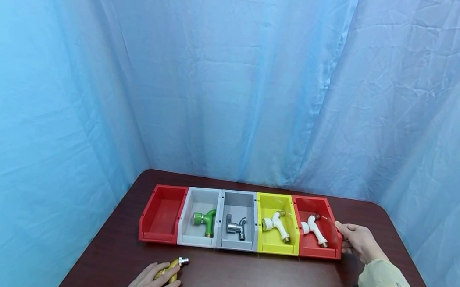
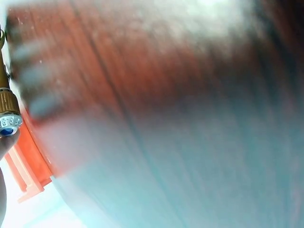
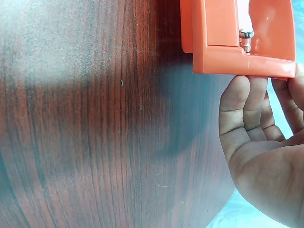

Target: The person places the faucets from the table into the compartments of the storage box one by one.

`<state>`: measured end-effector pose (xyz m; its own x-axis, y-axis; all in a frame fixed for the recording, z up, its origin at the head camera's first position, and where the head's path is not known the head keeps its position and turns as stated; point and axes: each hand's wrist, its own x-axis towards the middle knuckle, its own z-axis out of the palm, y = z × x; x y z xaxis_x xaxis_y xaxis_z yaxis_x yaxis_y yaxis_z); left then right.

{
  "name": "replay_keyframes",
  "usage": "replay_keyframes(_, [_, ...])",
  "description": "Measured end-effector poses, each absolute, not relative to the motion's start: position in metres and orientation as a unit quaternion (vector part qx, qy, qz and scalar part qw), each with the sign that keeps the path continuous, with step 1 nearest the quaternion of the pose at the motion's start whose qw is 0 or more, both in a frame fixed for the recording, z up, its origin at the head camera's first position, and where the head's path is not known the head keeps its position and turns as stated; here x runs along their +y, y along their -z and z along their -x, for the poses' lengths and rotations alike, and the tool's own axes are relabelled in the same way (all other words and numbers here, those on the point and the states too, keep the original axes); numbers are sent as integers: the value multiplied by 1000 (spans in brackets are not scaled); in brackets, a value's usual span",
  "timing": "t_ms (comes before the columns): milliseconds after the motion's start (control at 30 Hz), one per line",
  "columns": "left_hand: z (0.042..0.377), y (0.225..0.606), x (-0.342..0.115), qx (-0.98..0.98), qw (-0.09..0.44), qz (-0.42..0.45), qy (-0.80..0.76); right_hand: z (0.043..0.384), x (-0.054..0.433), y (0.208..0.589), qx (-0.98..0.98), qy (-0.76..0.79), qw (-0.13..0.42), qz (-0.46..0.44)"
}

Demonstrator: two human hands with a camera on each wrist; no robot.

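Note:
A yellow tap (image 1: 173, 266) with a silver end lies low at the left of the head view. My left hand (image 1: 152, 281) holds it, fingers draped across its body. In the left wrist view only the tap's brass and silver end (image 2: 8, 111) and part of the thumb show at the left edge. My right hand (image 1: 360, 241) grips the outer side of the right red bin (image 1: 334, 246), fingertips against its wall in the right wrist view. That bin holds a white tap (image 1: 314, 230) with brass ends.
Joined in a row are a left red bin (image 1: 164, 209), a white bin (image 1: 200, 199) with a green tap (image 1: 208, 221), a grey bin (image 1: 238, 199) with a chrome tap (image 1: 236, 227), and a yellow bin (image 1: 275, 202) with a white tap (image 1: 278, 226). Blue curtains (image 1: 233, 82) surround the dark wooden table (image 1: 253, 276).

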<state>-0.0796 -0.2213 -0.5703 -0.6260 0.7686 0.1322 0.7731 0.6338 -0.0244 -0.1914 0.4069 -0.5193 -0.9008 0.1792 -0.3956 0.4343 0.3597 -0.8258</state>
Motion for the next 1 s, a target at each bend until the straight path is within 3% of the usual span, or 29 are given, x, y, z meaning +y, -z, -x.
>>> replay_keyframes(1000, [83,558,-223,-908,137,391,61,190,406,518,821,526,117,-191])
